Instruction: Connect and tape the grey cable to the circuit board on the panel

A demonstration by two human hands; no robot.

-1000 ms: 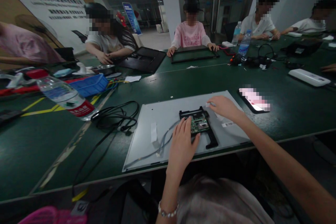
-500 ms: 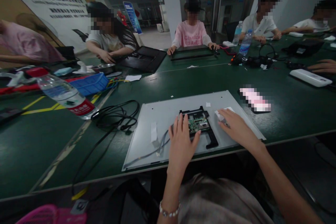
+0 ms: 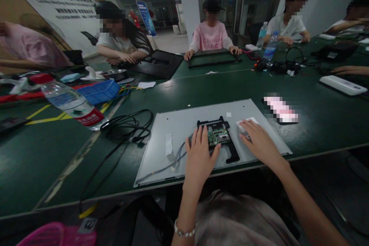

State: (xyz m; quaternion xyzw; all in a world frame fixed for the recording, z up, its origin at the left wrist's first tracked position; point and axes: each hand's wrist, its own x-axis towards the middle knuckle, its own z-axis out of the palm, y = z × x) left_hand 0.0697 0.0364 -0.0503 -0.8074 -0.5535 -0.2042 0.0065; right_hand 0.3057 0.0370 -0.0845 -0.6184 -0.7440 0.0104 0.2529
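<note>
A flat grey metal panel point(image 3: 184, 123) lies at the table's near edge. On it sits a black plastic frame point(image 3: 232, 153) with a green circuit board point(image 3: 215, 137) in it. My left hand point(image 3: 199, 153), fingers stretched out, rests over the left side of the frame and board. My right hand point(image 3: 261, 140) lies flat with fingers extended, over a white label point(image 3: 240, 127) on the panel's right part. A grey cable point(image 3: 161, 170) runs from under my left hand to the panel's lower left corner. A white strip point(image 3: 168, 145) is stuck on the panel's left part.
Black cables point(image 3: 127, 127) are coiled left of the panel, beside a tilted water bottle point(image 3: 72, 103). A blue tray point(image 3: 99, 91) stands behind them. A phone point(image 3: 281, 109) lies to the right, a white device point(image 3: 343, 85) beyond it. Several people sit around the green table.
My hands stay in place on the panel. Across the table, the person at the left has shifted their hands slightly; at the far right, a person has raised an arm.
</note>
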